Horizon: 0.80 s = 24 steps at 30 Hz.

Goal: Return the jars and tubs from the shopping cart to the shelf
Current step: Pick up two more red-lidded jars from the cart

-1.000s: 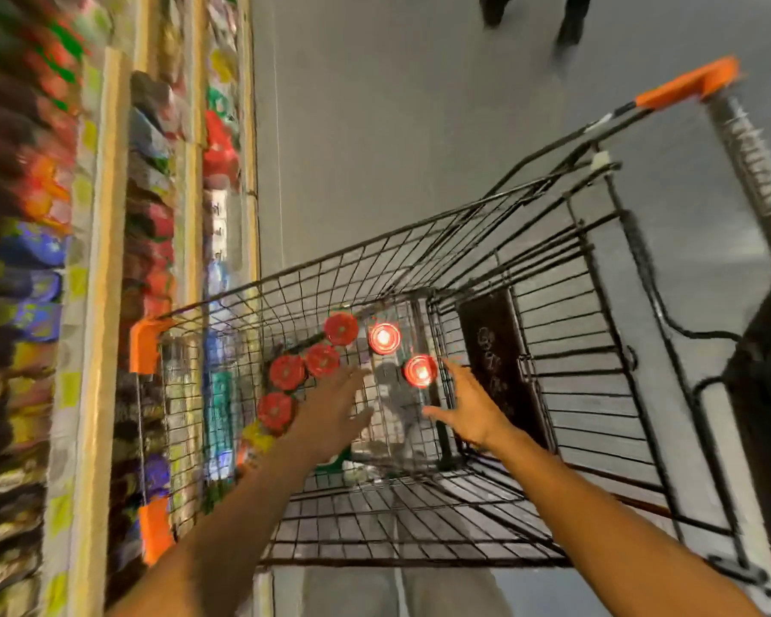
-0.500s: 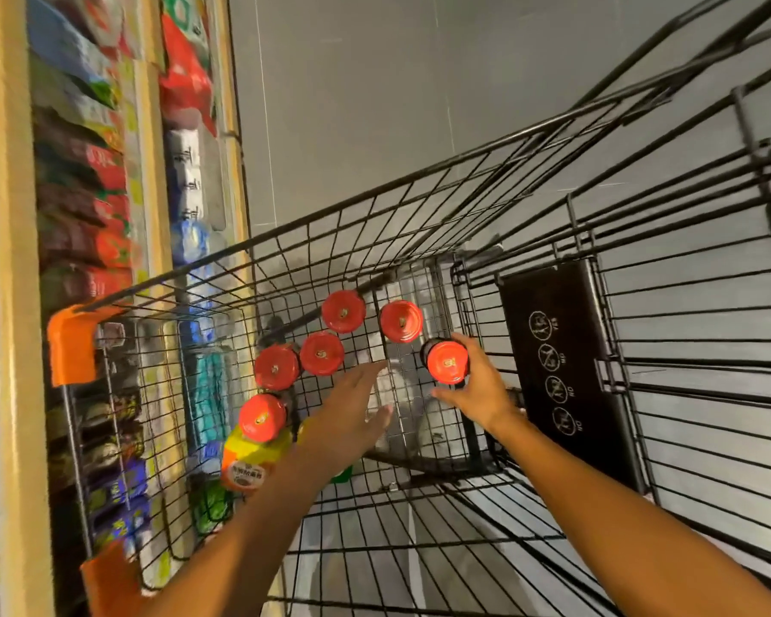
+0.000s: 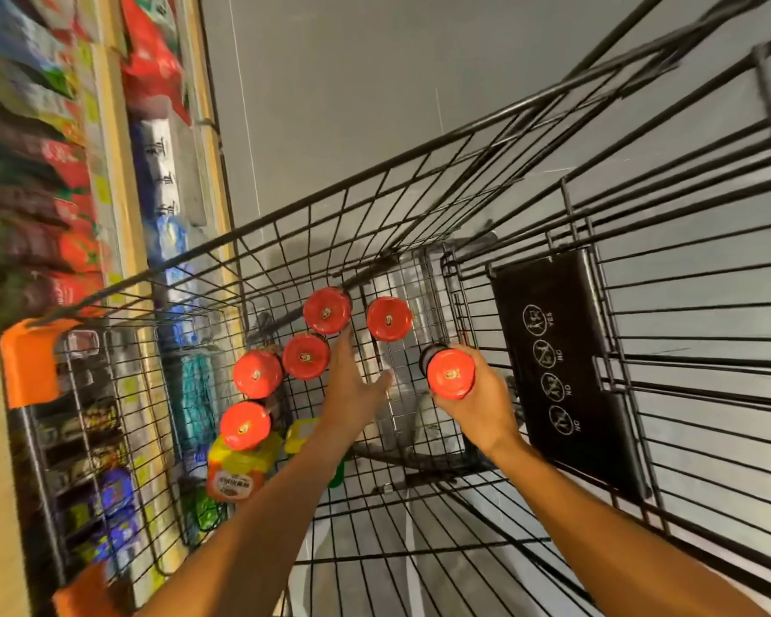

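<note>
Several dark jars with red lids stand at the far end of the black wire shopping cart [image 3: 286, 224]. My right hand [image 3: 477, 407] is wrapped around one red-lidded jar [image 3: 449, 373], raised a little off the cart floor. My left hand [image 3: 352, 389] is spread open, fingertips close to another red-lidded jar [image 3: 327, 310] and beside a third [image 3: 306, 356]. A further jar [image 3: 389, 319] stands between the hands. Under my left forearm lie a yellow-lidded tub [image 3: 301, 434] and an orange-labelled tub [image 3: 234, 476].
The shelf [image 3: 112, 171] full of coloured packets runs along the left, right beside the cart. The cart's black child-seat flap [image 3: 557, 349] hangs at the right. Orange corner bumpers [image 3: 30, 362] sit on the cart's left rim. Grey floor lies beyond.
My view has dropped closer into the cart. My right hand has closed around the rightmost jar and lifted it slightly. My left hand has reached further in toward the jars.
</note>
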Available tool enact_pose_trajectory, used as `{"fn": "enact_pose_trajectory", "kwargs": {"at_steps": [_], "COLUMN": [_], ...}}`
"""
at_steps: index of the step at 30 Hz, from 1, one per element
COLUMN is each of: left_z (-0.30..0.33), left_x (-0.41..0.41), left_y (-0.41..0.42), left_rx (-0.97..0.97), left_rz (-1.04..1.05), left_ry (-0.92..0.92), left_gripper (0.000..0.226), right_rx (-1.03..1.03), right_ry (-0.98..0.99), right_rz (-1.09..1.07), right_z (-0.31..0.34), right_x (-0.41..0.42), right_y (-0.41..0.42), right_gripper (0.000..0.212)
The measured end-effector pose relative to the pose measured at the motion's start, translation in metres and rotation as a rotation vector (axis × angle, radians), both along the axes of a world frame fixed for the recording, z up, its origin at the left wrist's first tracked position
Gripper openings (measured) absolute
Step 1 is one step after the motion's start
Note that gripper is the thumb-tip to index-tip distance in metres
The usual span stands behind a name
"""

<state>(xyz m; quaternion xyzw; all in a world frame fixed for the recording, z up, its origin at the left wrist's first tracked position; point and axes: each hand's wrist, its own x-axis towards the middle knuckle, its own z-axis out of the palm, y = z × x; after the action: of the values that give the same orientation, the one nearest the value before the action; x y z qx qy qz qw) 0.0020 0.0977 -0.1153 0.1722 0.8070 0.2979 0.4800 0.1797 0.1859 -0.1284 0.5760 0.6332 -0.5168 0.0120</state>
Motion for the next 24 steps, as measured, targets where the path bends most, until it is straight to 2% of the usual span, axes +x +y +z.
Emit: {"fn": "enact_pose_trajectory", "kwargs": {"at_steps": [7, 13, 21, 24], "left_z": [-0.020, -0.037, -0.012, 0.018], "left_x": [0.002, 0.005, 0.011, 0.018], "left_y": [0.029, 0.045, 0.039, 0.020], "left_rx": [0.157, 0.228, 0.241, 0.249], "left_rz": [0.066, 0.151, 0.126, 0.171], "left_ry": [0.022, 0.086, 0.170, 0.149], "left_gripper": [0.099, 0.080, 0.067, 0.078], "right_rx": [0.010, 0.025, 0.025, 0.032], "right_ry": [-0.039, -0.067, -0.032, -0.017], "right_rz": [0.033, 0.032, 0.022, -0.007], "right_z": [0.004, 0.001, 0.025, 0.056], "right_x": [0.008, 0.009, 0.011, 0.012], "right_y": [-0.002, -0.003, 0.000, 0.000], "right_gripper": [0.085, 0.085, 0.079, 0.078]}}
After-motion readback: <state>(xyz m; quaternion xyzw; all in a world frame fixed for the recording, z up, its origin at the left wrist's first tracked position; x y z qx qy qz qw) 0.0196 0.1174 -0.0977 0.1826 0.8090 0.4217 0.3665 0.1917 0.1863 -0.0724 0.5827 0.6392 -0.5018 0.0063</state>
